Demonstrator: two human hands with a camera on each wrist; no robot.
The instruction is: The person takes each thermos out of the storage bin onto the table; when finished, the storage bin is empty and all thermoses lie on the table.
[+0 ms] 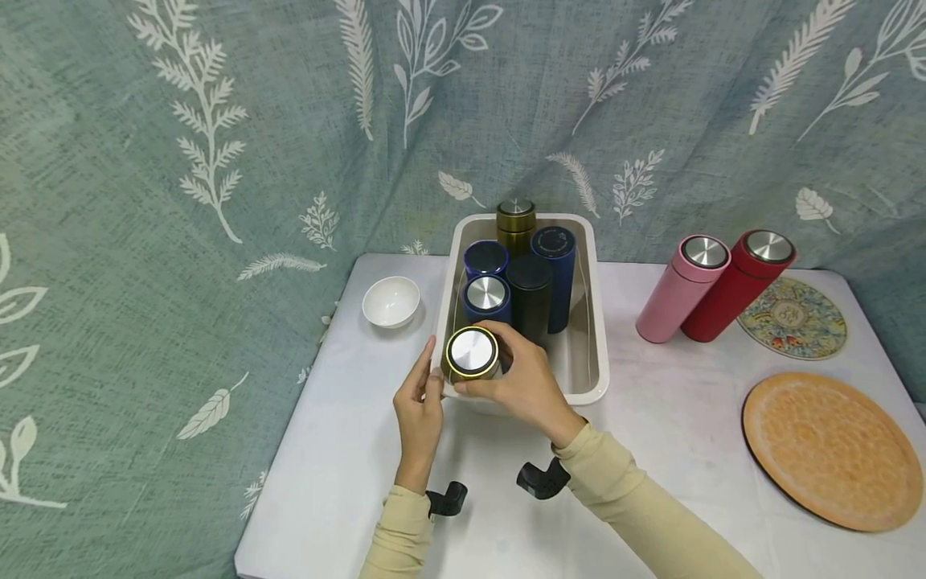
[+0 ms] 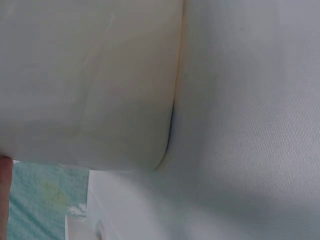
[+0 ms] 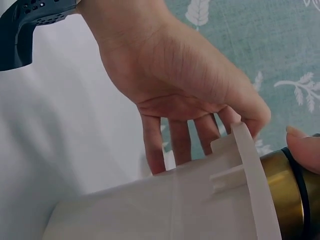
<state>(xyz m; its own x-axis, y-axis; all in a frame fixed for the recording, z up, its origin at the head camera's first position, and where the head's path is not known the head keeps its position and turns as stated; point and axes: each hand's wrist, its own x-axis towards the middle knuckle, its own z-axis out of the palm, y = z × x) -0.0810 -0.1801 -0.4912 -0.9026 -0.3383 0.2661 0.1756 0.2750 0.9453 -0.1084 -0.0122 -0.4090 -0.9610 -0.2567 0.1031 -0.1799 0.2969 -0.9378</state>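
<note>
At the near-left corner of a white plastic bin [image 1: 600, 346], my right hand [image 1: 526, 382] grips a gold thermos [image 1: 473, 351] with a silver-topped lid. In the right wrist view this thermos [image 3: 283, 192] stands above the bin's rim, a thumb on its side; its lower part is hidden. My left hand [image 1: 422, 418] holds the same corner from outside, its thumb at the rim and its fingers [image 3: 180, 140] against the outer wall. Behind the gripped thermos stand blue thermoses [image 1: 487, 297], a black one [image 1: 530, 293] and another gold one [image 1: 516, 223].
Left of the bin sits a white bowl [image 1: 391, 302]. A pink thermos [image 1: 683, 289] and a red thermos [image 1: 738, 285] stand to the right. Beyond them lie a patterned round mat [image 1: 803, 320] and a round orange-brown board [image 1: 832, 450]. A leaf-print curtain [image 1: 289, 145] hangs behind the table.
</note>
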